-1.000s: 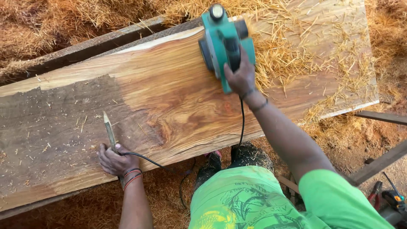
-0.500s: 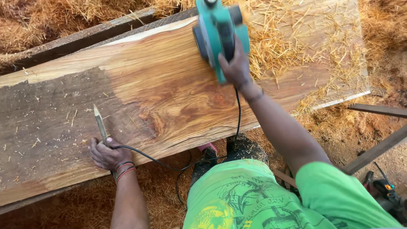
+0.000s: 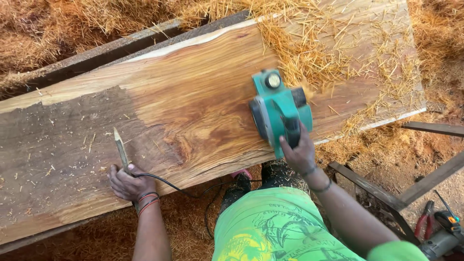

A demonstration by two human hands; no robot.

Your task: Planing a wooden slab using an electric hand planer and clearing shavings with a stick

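The right hand [image 3: 299, 153] grips the rear handle of a green electric planer [image 3: 278, 112] resting on the wooden plank [image 3: 193, 111]. Well apart, the left hand [image 3: 128, 182] clasps a pencil [image 3: 121, 151] and the black cord [image 3: 179, 187] at the plank's near edge.

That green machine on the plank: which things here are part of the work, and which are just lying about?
In use:
- green electric planer, gripped by the right hand
- wide wooden plank
- pencil, held by the left hand, which rests on the plank
- black cord

Lying about:
- red-handled pliers and another power tool on the ground
- wood shavings
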